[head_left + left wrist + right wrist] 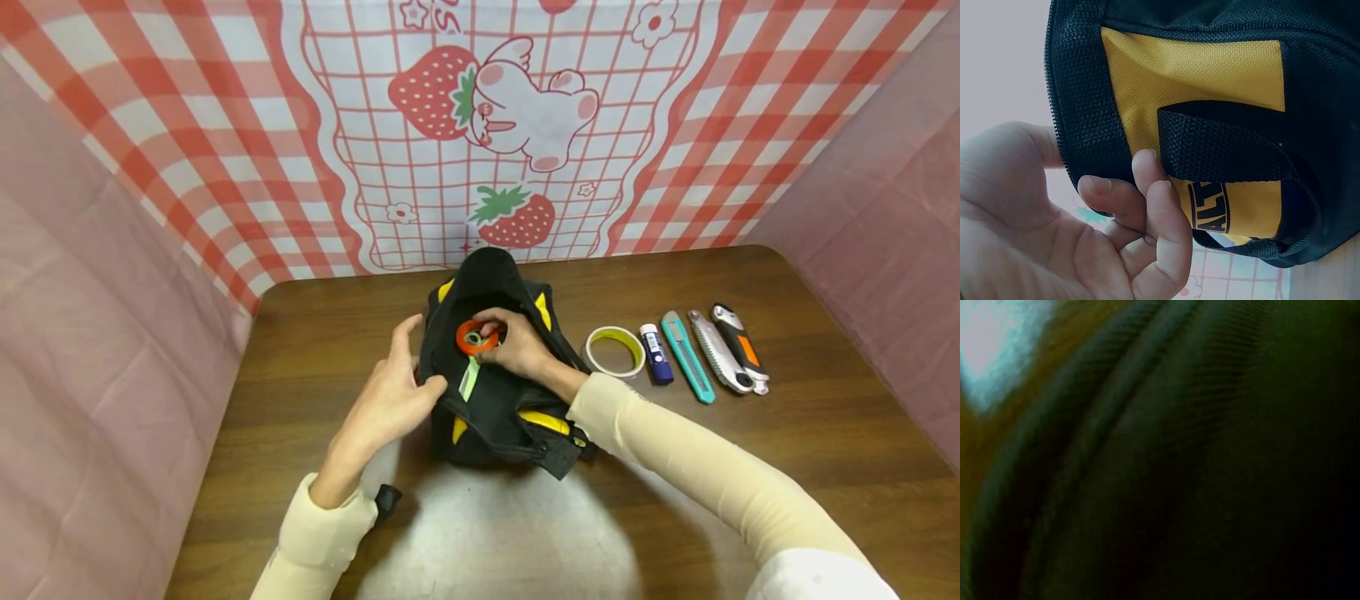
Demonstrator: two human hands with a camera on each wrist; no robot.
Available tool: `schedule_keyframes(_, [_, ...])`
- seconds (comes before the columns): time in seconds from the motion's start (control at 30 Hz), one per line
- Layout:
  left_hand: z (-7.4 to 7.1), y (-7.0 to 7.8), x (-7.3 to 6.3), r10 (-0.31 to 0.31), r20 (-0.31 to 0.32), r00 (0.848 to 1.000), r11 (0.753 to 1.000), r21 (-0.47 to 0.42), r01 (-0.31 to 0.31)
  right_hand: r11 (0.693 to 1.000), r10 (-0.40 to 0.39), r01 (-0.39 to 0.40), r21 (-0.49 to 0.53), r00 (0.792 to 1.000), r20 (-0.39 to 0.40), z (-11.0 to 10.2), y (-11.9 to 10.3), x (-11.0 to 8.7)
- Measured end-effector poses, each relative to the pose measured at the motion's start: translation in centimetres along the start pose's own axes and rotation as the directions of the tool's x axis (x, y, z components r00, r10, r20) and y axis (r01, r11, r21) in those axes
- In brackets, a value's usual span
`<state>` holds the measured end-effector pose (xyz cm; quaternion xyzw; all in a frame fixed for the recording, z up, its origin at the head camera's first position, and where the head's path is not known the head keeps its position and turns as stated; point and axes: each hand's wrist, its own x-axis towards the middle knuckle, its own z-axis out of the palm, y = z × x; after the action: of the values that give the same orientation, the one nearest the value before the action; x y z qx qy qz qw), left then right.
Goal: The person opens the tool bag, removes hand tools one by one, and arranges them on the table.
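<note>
A black and yellow tool bag (495, 433) stands with its mouth open on the table. My left hand (390, 392) holds the bag's left rim, thumb on the inner side and fingers outside. In the left wrist view, those fingers (1166, 231) curl beside the bag's yellow panel (1197, 69) and black strap (1222, 147). My right hand (517, 346) reaches inside the bag and pinches an orange ring-shaped roll (467, 340). Just below the roll, a pale green strip-like object (469, 379) shows against the black lining. The right wrist view is dark and blurred, filled by bag fabric (1116, 444).
Right of the bag lie a roll of tape (636, 354), a glue stick (657, 354), a teal box cutter (687, 358), a grey folding tool (718, 352) and a black and orange folding tool (738, 342). A patterned cloth (360, 192) hangs behind the wooden table (300, 358).
</note>
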<state>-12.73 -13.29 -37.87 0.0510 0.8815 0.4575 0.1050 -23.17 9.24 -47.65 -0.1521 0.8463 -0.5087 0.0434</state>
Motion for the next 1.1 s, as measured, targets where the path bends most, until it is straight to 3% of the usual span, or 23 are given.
schedule_keyframes(0.2, [-0.02,-0.02,0.02,0.010,-0.003,1.000,1.000,0.000,-0.010,0.999,-0.014,0.013,-0.051,1.000,-0.017,-0.08,-0.10,-0.07])
schedule_keyframes(0.67, [0.00,0.04,-0.04,0.008,0.001,1.000,1.000,-0.009,-0.008,0.988,-0.024,0.029,-0.154,0.999,0.035,0.11,0.41,0.22])
schedule_keyframes(1.1, [0.11,0.02,-0.10,0.015,-0.003,1.000,1.000,-0.012,-0.015,0.967,0.067,-0.054,-0.250,0.997,0.044,0.03,-0.07,-0.02])
